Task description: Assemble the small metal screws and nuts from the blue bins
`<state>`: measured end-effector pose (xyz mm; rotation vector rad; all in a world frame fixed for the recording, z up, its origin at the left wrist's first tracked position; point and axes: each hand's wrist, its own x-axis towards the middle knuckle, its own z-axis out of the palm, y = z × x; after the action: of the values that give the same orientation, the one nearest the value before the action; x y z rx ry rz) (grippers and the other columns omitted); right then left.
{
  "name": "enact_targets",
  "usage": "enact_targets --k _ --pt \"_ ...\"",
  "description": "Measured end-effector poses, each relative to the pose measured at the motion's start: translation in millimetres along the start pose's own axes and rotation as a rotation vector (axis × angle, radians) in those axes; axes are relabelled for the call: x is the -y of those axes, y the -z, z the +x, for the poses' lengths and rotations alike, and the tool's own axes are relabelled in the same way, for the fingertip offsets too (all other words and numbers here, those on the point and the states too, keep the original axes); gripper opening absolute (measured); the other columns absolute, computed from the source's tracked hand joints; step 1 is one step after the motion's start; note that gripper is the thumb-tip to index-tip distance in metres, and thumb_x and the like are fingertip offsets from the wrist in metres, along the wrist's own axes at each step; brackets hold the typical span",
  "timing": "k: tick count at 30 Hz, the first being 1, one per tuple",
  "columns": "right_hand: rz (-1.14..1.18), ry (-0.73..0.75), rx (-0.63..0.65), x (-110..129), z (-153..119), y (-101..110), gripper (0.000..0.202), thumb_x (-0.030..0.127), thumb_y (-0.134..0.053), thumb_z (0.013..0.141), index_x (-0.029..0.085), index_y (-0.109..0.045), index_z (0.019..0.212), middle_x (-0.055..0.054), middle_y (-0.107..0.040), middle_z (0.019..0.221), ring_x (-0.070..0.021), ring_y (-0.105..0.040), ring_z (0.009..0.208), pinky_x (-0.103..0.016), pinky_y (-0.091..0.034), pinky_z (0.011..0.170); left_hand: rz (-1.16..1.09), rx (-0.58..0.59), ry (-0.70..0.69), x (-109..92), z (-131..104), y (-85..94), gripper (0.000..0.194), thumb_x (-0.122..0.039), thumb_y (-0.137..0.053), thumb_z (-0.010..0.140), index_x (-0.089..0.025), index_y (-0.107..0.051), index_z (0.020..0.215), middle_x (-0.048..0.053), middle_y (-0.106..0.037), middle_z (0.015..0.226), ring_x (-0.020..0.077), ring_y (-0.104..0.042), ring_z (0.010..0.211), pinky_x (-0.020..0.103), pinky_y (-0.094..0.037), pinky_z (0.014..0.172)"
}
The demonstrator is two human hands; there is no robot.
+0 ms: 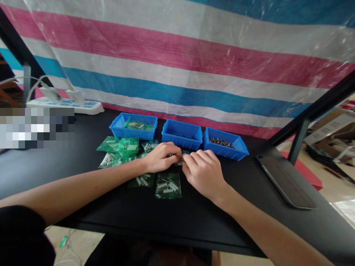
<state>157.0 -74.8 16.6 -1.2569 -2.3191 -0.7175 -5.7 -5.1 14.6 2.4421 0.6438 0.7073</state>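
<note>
My left hand (pixel 161 157) and my right hand (pixel 204 173) meet over the black table, fingertips pinched close together. Whatever lies between them is small and mostly hidden by the fingers; a dark bit shows at the right fingertips. Just below, a green-tinted clear bag (pixel 168 186) of white and metal pieces lies flat. Another such bag (pixel 142 180) sits partly under my left wrist. To the left, several green bags (pixel 118 146) are piled together. Behind the hands stands the middle blue bin (pixel 181 137), with a few dark small parts inside.
The left blue bin (pixel 133 132) holds green bags, and the right blue bin (pixel 226 148) holds small shiny metal parts. A phone (pixel 285 181) lies at the right on the table (pixel 222 229). A white power strip (pixel 91 108) with plugs stands back left, before a striped plastic sheet (pixel 177 81).
</note>
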Motion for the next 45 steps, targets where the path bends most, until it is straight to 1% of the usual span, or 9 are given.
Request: enact_targets --k 7,13,18,23,26,31,34,39,45 --pt "0.011 0.023 -0.003 2.4 0.6 0.8 0.016 0.016 -0.048 0.083 0.017 -0.056 0.069 -0.002 -0.054 0.060 -0.0166 -0.047 0.064 -0.033 -0.025 0.062 -0.003 -0.047 -0.053 2.0 -0.6 0.2 0.023 -0.017 -0.039 0.079 -0.014 -0.055 0.063 0.002 -0.059 0.065 0.0138 -0.050 0.070 0.024 -0.038 0.070" --pt "0.074 -0.018 -0.003 3.9 0.2 -0.9 0.018 0.022 -0.048 0.084 0.016 -0.058 0.071 -0.003 -0.057 0.061 -0.0160 -0.049 0.064 -0.032 -0.026 0.063 0.051 -0.048 -0.063 2.5 -1.5 -0.1 0.025 -0.018 -0.037 0.079 -0.015 -0.054 0.061 0.002 -0.056 0.062 0.0145 -0.050 0.070 0.025 -0.039 0.071" --pt "0.225 -0.132 0.060 4.2 -0.8 -2.8 0.017 0.026 -0.048 0.085 0.016 -0.058 0.074 -0.003 -0.061 0.066 -0.0158 -0.053 0.066 -0.029 -0.030 0.065 0.054 -0.071 -0.089 2.2 -1.6 -0.5 0.025 -0.018 -0.037 0.080 -0.015 -0.055 0.062 0.002 -0.057 0.064 0.0146 -0.050 0.070 0.026 -0.040 0.072" --pt "0.385 -0.228 0.148 2.3 -1.3 -7.5 0.019 0.023 -0.045 0.087 0.018 -0.054 0.071 -0.001 -0.059 0.064 -0.0133 -0.053 0.062 -0.026 -0.031 0.061 0.067 -0.109 -0.100 2.9 -1.6 -1.2 0.024 -0.019 -0.039 0.081 -0.015 -0.057 0.067 0.003 -0.060 0.068 0.0145 -0.050 0.071 0.026 -0.039 0.074" --pt "0.332 -0.234 0.083 1.2 -1.4 -8.5 0.016 0.022 -0.048 0.083 0.018 -0.054 0.070 0.000 -0.057 0.061 -0.0133 -0.051 0.059 -0.027 -0.030 0.060 0.064 -0.087 -0.047 3.0 -1.9 -1.7 0.021 -0.018 -0.040 0.082 -0.015 -0.058 0.073 0.003 -0.061 0.074 0.0154 -0.051 0.077 0.025 -0.039 0.073" --pt "0.092 -0.183 -0.041 -2.6 -0.3 -6.0 0.017 0.023 -0.051 0.079 0.018 -0.054 0.063 -0.001 -0.055 0.057 -0.0154 -0.049 0.060 -0.030 -0.027 0.062 0.029 -0.009 0.018 2.3 -1.9 -1.4 0.020 -0.017 -0.039 0.082 -0.015 -0.056 0.072 0.002 -0.060 0.074 0.0151 -0.051 0.078 0.024 -0.039 0.071" --pt "0.018 -0.132 -0.055 -4.2 0.3 -5.2 0.020 0.022 -0.049 0.080 0.017 -0.054 0.061 -0.002 -0.055 0.056 -0.0154 -0.048 0.061 -0.031 -0.026 0.062 0.011 0.001 0.021 2.2 -1.3 -1.3 0.019 -0.018 -0.039 0.082 -0.015 -0.055 0.071 0.001 -0.059 0.074 0.0144 -0.051 0.077 0.024 -0.038 0.070" --pt "0.007 -0.037 -0.086 -3.0 0.0 -6.0 0.018 0.019 -0.050 0.079 0.017 -0.056 0.063 -0.001 -0.054 0.056 -0.0151 -0.047 0.060 -0.031 -0.025 0.062 -0.014 0.009 0.038 1.9 -0.1 -1.4 0.017 -0.017 -0.040 0.080 -0.015 -0.054 0.070 0.000 -0.058 0.070 0.0135 -0.050 0.073 0.023 -0.037 0.069" --pt "0.009 -0.008 -0.069 -1.2 -0.4 -6.3 0.016 0.019 -0.050 0.079 0.018 -0.055 0.064 0.000 -0.052 0.056 -0.0152 -0.046 0.061 -0.031 -0.025 0.062 -0.032 0.013 0.014 3.1 -0.8 -0.6 0.018 -0.016 -0.039 0.078 -0.015 -0.052 0.065 0.000 -0.055 0.067 0.0139 -0.049 0.072 0.023 -0.036 0.068"
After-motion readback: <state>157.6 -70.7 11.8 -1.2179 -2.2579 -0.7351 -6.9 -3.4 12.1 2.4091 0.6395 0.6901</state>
